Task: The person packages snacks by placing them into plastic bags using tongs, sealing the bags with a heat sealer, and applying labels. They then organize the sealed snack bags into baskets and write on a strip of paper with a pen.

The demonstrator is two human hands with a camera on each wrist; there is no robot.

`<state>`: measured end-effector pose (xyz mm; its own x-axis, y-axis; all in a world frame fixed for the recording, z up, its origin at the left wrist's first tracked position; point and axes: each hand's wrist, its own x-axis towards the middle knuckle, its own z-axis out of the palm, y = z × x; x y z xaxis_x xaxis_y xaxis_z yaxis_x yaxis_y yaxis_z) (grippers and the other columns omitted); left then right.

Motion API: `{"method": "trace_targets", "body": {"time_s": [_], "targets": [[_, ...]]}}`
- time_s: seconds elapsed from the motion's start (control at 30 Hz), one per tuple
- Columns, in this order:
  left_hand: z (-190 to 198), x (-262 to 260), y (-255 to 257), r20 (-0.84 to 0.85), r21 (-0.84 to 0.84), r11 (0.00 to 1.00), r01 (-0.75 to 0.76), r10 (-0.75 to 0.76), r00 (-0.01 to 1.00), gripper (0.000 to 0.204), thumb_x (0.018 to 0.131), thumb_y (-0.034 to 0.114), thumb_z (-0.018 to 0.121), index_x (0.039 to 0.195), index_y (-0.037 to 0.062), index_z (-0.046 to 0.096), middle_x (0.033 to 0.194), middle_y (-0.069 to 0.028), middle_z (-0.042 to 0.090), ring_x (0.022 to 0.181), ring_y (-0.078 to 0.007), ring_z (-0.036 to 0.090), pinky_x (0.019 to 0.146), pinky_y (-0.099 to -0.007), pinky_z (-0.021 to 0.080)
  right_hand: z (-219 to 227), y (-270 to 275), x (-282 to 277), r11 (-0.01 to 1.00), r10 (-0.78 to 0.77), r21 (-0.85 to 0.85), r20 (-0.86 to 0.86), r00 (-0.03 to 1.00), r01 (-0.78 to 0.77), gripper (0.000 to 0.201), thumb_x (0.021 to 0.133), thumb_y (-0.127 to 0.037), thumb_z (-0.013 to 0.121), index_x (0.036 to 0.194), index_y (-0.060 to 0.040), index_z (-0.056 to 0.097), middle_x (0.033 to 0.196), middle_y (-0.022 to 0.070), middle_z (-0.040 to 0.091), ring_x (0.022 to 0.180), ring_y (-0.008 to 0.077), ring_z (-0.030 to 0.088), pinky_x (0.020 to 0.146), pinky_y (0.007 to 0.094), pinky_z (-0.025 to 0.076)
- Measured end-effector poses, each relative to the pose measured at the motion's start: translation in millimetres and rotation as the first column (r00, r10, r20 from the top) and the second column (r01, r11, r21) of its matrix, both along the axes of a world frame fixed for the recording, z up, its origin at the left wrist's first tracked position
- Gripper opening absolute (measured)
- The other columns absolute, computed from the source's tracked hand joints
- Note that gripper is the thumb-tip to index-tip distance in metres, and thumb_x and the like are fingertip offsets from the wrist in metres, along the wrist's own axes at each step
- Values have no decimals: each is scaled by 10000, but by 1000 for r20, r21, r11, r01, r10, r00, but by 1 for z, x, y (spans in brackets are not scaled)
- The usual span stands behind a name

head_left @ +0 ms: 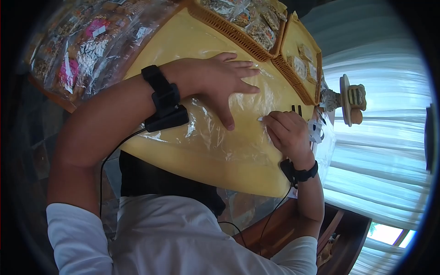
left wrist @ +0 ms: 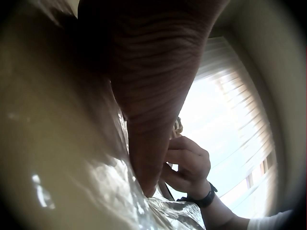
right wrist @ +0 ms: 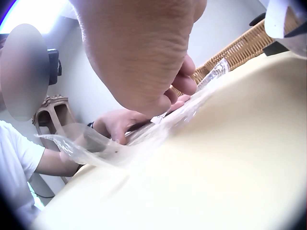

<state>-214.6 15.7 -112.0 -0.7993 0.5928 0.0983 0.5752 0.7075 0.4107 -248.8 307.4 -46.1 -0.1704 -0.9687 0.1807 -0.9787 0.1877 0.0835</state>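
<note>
My left hand (head_left: 213, 78) lies palm down with fingers spread, pressing a clear plastic bag (head_left: 206, 128) against the yellow tabletop (head_left: 211, 169). The thumb points down over the film, and in the left wrist view its tip rests on the crinkled plastic. To the right, my right hand (head_left: 289, 130) pinches a small white piece (head_left: 260, 118) between thumb and fingers, just over the film. In the right wrist view the white piece (right wrist: 157, 118) shows below the curled fingers, close to the plastic, and a loose edge of the bag (right wrist: 76, 148) stands up from the table.
Two wicker baskets (head_left: 272, 57) with packaged snacks stand at the back. A heap of clear-wrapped packages (head_left: 91, 50) lies at the left. A white object (head_left: 315, 130) and two dark bars (head_left: 299, 110) lie by the right hand. Sheer curtains (head_left: 380, 156) hang beyond.
</note>
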Motion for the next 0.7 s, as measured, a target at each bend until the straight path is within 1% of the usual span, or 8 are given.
{"method": "trace_targets", "body": {"time_s": [0.17,0.23,0.3,0.37,0.43,0.5,0.63,0.7], "targets": [[3,-1,1,-28,23,999,26,-25,999,1202,655,749,868,1643,183,484,1780,-199,247,1671,-335,165,1338,-548,95,6,9,5,974,-173,-131,107,979,186,179,839,-47,796,1005,-63,730,978,57,698,760,263,671,683,377,546],[9,-1,1,8,17,1000,24,-25,1000,1207,652,742,872,1646,182,480,1781,-205,242,1671,-346,158,1336,-550,93,11,20,8,921,-242,-172,449,860,349,118,894,-37,771,998,-63,722,973,72,693,777,286,682,684,376,552],[15,0,3,0,10,999,51,-51,999,1211,648,737,877,1648,183,477,1782,-206,239,1671,-352,156,1336,-551,91,17,42,-1,859,-326,-197,502,801,472,82,929,-52,756,995,-45,708,943,86,691,785,262,695,694,352,551],[18,0,2,24,4,999,52,-52,998,1215,645,732,882,1650,184,474,1783,-208,235,1671,-358,153,1335,-552,90,28,71,-25,692,-555,-253,412,723,676,97,947,-91,755,991,-20,705,901,103,695,789,237,701,708,346,548],[20,0,2,65,14,999,33,-34,997,1221,641,729,886,1653,187,470,1785,-208,229,1671,-365,151,1335,-552,88,33,110,-64,477,-678,-248,507,533,843,171,973,-171,747,986,-3,713,882,125,706,785,230,695,718,360,548],[24,0,4,69,2,999,40,-40,997,1220,643,729,884,1654,188,469,1785,-208,230,1671,-367,150,1335,-551,87,35,150,-106,397,-783,-235,417,461,887,196,976,-201,717,984,-5,729,895,152,725,781,285,704,725,402,552],[27,1,4,69,-19,999,35,-33,997,1213,656,742,872,1657,190,465,1785,-205,232,1672,-371,144,1335,-549,89,28,193,-156,425,-885,-115,159,439,898,169,979,-190,740,1000,-23,724,898,110,711,809,253,692,738,382,547],[27,0,4,67,-27,999,40,-38,997,1210,662,749,867,1658,192,464,1785,-206,232,1672,-371,142,1335,-549,90,28,196,-161,661,-748,-10,-95,657,751,135,953,-163,748,1011,-43,733,1016,99,705,945,286,711,795,415,569]]}}
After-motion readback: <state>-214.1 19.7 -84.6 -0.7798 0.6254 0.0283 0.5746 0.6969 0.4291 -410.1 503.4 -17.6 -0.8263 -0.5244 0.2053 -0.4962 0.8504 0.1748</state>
